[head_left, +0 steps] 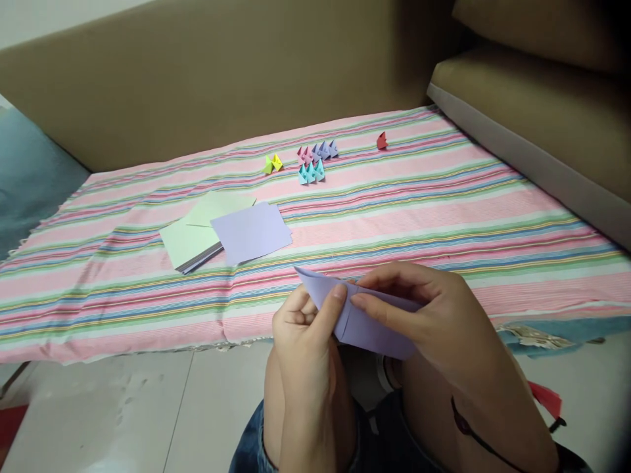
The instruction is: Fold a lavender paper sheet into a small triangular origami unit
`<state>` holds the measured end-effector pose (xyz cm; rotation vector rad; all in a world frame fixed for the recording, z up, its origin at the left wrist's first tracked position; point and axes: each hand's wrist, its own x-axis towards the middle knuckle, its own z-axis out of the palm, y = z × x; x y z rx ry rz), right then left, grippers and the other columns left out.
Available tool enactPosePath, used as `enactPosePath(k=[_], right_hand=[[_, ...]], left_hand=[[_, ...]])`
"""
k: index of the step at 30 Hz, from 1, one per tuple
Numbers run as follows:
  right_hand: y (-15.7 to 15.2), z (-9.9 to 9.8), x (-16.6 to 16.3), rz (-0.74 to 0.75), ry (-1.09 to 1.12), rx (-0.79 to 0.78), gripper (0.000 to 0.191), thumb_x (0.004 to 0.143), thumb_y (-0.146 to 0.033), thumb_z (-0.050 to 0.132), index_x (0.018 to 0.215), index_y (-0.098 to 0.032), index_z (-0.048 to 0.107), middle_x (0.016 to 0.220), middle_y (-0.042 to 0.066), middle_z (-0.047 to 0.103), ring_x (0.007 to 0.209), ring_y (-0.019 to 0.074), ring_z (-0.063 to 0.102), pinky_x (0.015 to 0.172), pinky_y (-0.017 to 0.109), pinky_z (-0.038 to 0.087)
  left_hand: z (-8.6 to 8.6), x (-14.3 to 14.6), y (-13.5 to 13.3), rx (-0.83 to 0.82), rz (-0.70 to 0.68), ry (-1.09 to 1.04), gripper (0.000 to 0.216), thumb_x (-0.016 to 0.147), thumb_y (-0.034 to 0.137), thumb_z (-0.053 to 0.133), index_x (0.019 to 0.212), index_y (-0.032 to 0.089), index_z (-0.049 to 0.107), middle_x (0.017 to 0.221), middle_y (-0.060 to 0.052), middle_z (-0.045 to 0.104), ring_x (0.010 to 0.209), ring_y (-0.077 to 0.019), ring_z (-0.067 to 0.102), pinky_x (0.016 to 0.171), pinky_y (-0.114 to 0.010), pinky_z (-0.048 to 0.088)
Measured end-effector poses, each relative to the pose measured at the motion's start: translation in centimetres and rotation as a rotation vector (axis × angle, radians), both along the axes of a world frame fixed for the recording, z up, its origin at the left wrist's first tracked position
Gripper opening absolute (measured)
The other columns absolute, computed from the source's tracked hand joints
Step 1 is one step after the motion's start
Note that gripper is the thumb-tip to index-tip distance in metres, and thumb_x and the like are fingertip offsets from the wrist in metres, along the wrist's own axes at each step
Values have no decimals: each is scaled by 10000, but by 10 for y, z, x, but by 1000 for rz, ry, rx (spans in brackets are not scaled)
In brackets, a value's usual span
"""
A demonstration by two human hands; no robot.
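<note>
Above my knees, a folded sheet of lavender paper (377, 328) is held between both hands, its pointed corner aimed up and to the left. My left hand (308, 328) pinches it near that pointed end, thumb on top and fingers curled beneath. From the right, my right hand (424, 305) grips the upper edge, its thumb lying on the paper close to the left thumb. The underside of the paper and some fingertips are hidden. On the striped cloth beyond lies a flat lavender sheet (254, 233), overlapping a stack of pale green paper (197, 230).
Small folded paper pieces stand on the cloth (394, 230): yellow-green ones (273, 163), pink ones (304, 155), lavender ones (325, 150), turquoise ones (311, 173) and a red one (382, 140). A brown backrest (246, 72) rises behind; cushions (532, 118) are stacked at right.
</note>
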<state>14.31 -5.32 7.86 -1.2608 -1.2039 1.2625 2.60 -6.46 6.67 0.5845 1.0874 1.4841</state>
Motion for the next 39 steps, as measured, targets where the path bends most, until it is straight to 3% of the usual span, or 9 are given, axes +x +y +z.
enactPosePath(k=[9,15,21,39], right_hand=[[3,-5,8,14,0,-25,181,649,-347,764,737,-211,683,731,5,705,693,152,656,635,247,524],[5,-4,13,101,-150,-46,154,749,-343,654,705,-196,662,700,18,684,666,152,621,586,244,477],[2,-8,15,81,-169,-61,144,736,-328,648,699,-190,666,667,16,673,636,152,613,558,242,463],[-3,-2,9,63,-138,-69,158,697,-359,709,731,-205,705,725,17,712,670,168,654,595,252,522]], left_hand=[[-10,0,1,0,-37,61,106,705,234,746,751,157,690,637,3,659,587,-88,589,542,-175,461],[-10,-4,1,-35,-122,210,133,698,258,742,746,144,694,685,-26,684,606,-111,589,559,-199,454],[-10,-4,3,-74,-173,103,156,680,270,750,728,137,684,655,-38,672,563,-118,581,528,-213,441],[-10,-1,5,-49,-97,111,143,671,272,756,721,151,697,626,-29,679,528,-109,588,514,-207,452]])
